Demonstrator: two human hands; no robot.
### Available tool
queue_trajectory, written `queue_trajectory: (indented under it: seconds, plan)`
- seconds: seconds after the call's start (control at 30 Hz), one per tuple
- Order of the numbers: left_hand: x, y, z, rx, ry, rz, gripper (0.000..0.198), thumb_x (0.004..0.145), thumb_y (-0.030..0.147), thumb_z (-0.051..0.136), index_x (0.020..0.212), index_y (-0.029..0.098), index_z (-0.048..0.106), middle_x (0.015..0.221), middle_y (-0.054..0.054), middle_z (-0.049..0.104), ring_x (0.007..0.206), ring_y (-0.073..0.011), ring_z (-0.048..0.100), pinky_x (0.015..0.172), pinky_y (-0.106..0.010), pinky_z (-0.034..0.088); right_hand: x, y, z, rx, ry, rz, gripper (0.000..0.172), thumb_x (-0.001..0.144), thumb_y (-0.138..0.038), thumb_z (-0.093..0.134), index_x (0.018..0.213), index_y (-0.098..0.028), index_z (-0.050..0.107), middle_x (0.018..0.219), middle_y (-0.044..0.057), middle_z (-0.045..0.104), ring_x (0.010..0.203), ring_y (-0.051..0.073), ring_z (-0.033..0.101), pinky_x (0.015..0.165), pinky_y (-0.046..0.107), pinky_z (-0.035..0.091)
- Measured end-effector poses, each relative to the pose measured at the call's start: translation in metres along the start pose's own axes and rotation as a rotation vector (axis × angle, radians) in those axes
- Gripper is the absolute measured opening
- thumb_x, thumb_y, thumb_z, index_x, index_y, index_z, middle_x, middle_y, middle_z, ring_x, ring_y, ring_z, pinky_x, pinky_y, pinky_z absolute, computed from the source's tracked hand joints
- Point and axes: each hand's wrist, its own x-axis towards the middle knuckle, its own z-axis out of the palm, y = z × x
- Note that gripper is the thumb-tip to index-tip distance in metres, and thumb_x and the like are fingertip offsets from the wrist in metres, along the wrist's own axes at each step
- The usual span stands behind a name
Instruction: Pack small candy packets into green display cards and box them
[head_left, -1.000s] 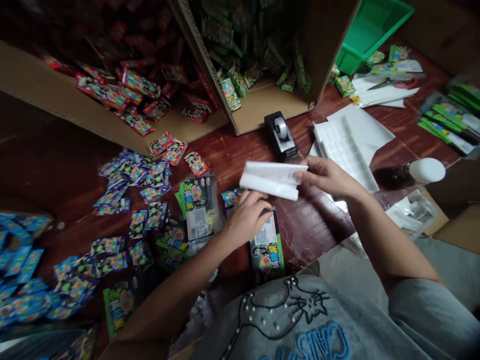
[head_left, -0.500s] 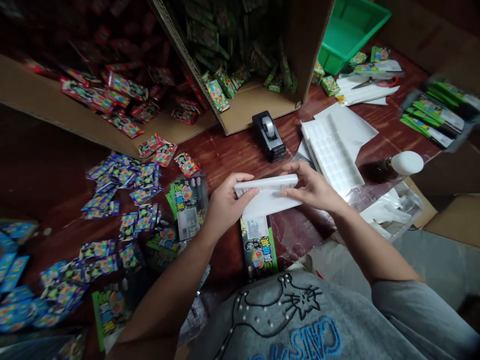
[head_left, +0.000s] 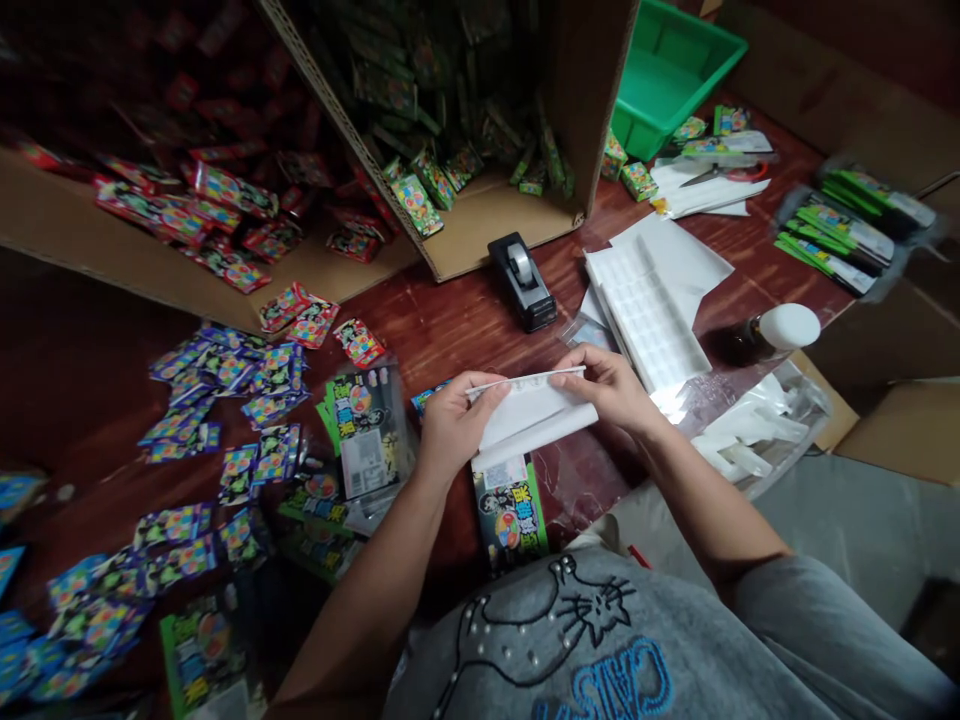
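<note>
The dark red wooden table (head_left: 420,315) carries two open cardboard boxes along its far side, corrugated edges showing: the left box (head_left: 67,230) is full of red sachets, the right box (head_left: 510,230) of green ones. At the near edge the person's grey shirt (head_left: 525,600) has raised blue stitched letters starting "CA", below a black outline set with pearl-like beads. A glossy green plastic bin (head_left: 667,80) stands far right. Nearer, thin white ridged sheets (head_left: 652,310) lie stacked.

In the middle, just above the table's near part, is a folded white paper (head_left: 532,418), smooth, with a rounded fold along its near side and faint unreadable print at the far edge. Its long axis runs left to right, the right end slightly farther away. The left hand (head_left: 456,420) pinches its left end between thumb and fingers; the right hand (head_left: 611,392) grips its far right corner likewise.

Partly beneath it lies a black and green printed pack (head_left: 510,520), Chinese characters along it, 果 in yellow at the far end. Beyond stands a black tape dispenser (head_left: 523,283); right, a dark bottle (head_left: 780,330) with a white cap.
</note>
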Motion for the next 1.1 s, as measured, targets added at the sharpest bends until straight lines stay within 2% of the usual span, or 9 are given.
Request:
queue_trajectory:
  seconds: [0.13, 0.23, 0.33, 0.5, 0.63, 0.73, 0.8, 0.93, 1.1]
  plan:
    - [0.005, -0.002, 0.001, 0.012, -0.014, -0.030, 0.043, 0.079, 0.061, 0.082, 0.084, 0.018, 0.079, 0.070, 0.001, 0.071, 0.058, -0.0115, 0.056, 0.054, -0.023, 0.043, -0.004, -0.004, -0.012, -0.023, -0.071, 0.095, 0.047, 0.088, -0.066, 0.077, 0.084, -0.019, 0.074, 0.080, 0.000, 0.072, 0.072, 0.014, 0.063, 0.069, 0.027, 0.050]
    - [0.008, -0.001, 0.000, 0.063, -0.029, -0.014, 0.046, 0.076, 0.063, 0.083, 0.084, 0.018, 0.080, 0.069, 0.000, 0.072, 0.059, -0.0116, 0.056, 0.055, -0.022, 0.043, 0.003, -0.011, -0.033, -0.087, -0.137, 0.128, 0.057, 0.092, -0.074, 0.066, 0.102, -0.020, 0.079, 0.099, 0.006, 0.079, 0.086, 0.019, 0.070, 0.075, 0.030, 0.055]
    - [0.010, 0.002, 0.002, 0.104, -0.056, 0.005, 0.046, 0.077, 0.062, 0.081, 0.085, 0.017, 0.081, 0.073, -0.001, 0.074, 0.062, -0.0127, 0.059, 0.056, -0.023, 0.045, 0.017, -0.020, -0.052, -0.224, -0.214, 0.011, 0.057, 0.093, -0.068, 0.068, 0.121, -0.020, 0.078, 0.117, 0.009, 0.080, 0.100, 0.021, 0.072, 0.083, 0.033, 0.057]
    - [0.017, 0.003, 0.018, 0.127, -0.097, 0.022, 0.042, 0.081, 0.058, 0.079, 0.088, 0.016, 0.081, 0.077, -0.003, 0.078, 0.065, -0.0154, 0.063, 0.062, -0.026, 0.049, 0.034, -0.037, -0.060, -0.428, -0.443, -0.237, 0.035, 0.093, -0.053, 0.076, 0.096, -0.018, 0.080, 0.092, 0.006, 0.078, 0.084, 0.018, 0.069, 0.084, 0.034, 0.054]
    - [0.028, 0.001, 0.027, 0.142, -0.107, 0.045, 0.040, 0.086, 0.054, 0.077, 0.098, 0.016, 0.081, 0.089, -0.006, 0.081, 0.077, -0.0197, 0.070, 0.071, -0.029, 0.054, 0.025, -0.041, -0.061, -0.333, -0.220, -0.282, 0.033, 0.095, -0.052, 0.076, 0.091, -0.019, 0.076, 0.085, 0.004, 0.073, 0.077, 0.015, 0.065, 0.076, 0.030, 0.053]
    - [0.023, -0.002, 0.009, 0.284, 0.000, 0.145, 0.046, 0.087, 0.046, 0.080, 0.123, 0.019, 0.075, 0.116, -0.009, 0.081, 0.100, -0.0246, 0.072, 0.092, -0.037, 0.055, 0.012, -0.035, -0.072, -0.206, 0.107, -0.294, 0.031, 0.090, -0.052, 0.083, 0.091, -0.022, 0.074, 0.077, -0.001, 0.065, 0.064, 0.011, 0.056, 0.063, 0.027, 0.048]
    - [0.008, -0.006, -0.010, 0.475, 0.076, 0.234, 0.042, 0.092, 0.042, 0.077, 0.129, 0.021, 0.074, 0.128, -0.010, 0.077, 0.115, -0.0282, 0.067, 0.106, -0.044, 0.049, 0.003, -0.029, -0.078, -0.156, 0.211, -0.296, 0.030, 0.088, -0.051, 0.085, 0.091, -0.023, 0.074, 0.072, -0.003, 0.060, 0.059, 0.010, 0.050, 0.057, 0.026, 0.044]
    - [-0.026, -0.016, -0.037, 0.702, -0.057, 0.267, 0.019, 0.100, 0.033, 0.066, 0.108, 0.024, 0.081, 0.113, -0.008, 0.079, 0.112, -0.0290, 0.065, 0.108, -0.048, 0.046, -0.014, -0.025, -0.060, -0.129, 0.103, -0.254, 0.025, 0.089, -0.047, 0.085, 0.093, -0.024, 0.075, 0.079, -0.001, 0.063, 0.066, 0.012, 0.057, 0.061, 0.027, 0.051]
    - [-0.040, -0.014, -0.042, 0.619, -0.152, 0.285, 0.015, 0.099, 0.031, 0.068, 0.095, 0.026, 0.082, 0.103, -0.004, 0.079, 0.105, -0.0253, 0.068, 0.104, -0.045, 0.050, -0.020, -0.014, 0.002, -0.096, -0.205, -0.282, 0.051, 0.098, -0.040, 0.076, 0.144, -0.030, 0.058, 0.110, 0.003, 0.069, 0.097, 0.017, 0.070, 0.088, 0.032, 0.062]
